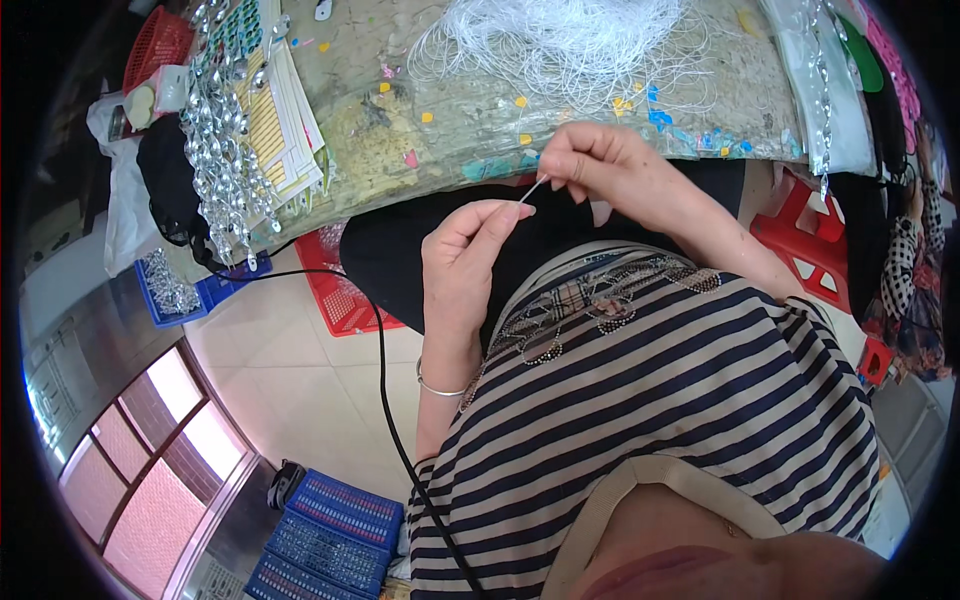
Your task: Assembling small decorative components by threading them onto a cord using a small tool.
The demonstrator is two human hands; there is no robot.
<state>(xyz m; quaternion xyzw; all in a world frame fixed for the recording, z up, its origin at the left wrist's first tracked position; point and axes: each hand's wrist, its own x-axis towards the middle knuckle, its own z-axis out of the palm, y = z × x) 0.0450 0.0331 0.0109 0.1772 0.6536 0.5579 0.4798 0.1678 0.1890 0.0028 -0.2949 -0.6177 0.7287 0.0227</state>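
Note:
Just in front of the table's near edge, a short length of thin whitish cord (533,189) stretches between my two hands. My left hand (466,250) pinches its lower end between thumb and forefinger. The upper end sits in the closed fingertips of my right hand (612,172), which is raised beside the table edge. Whether a knot or anything else small is in the fingertips cannot be made out. Beyond the hands, a loose heap of white thin cords (570,45) lies tangled on the worn table (370,150).
Strands of clear faceted beads (222,160) hang over the table's left edge beside stacked paper cards (285,135). A blue tray of beads (172,285) and a red basket (345,300) are below. A black cable (383,380) runs past my left arm. A red stool (805,235) stands right.

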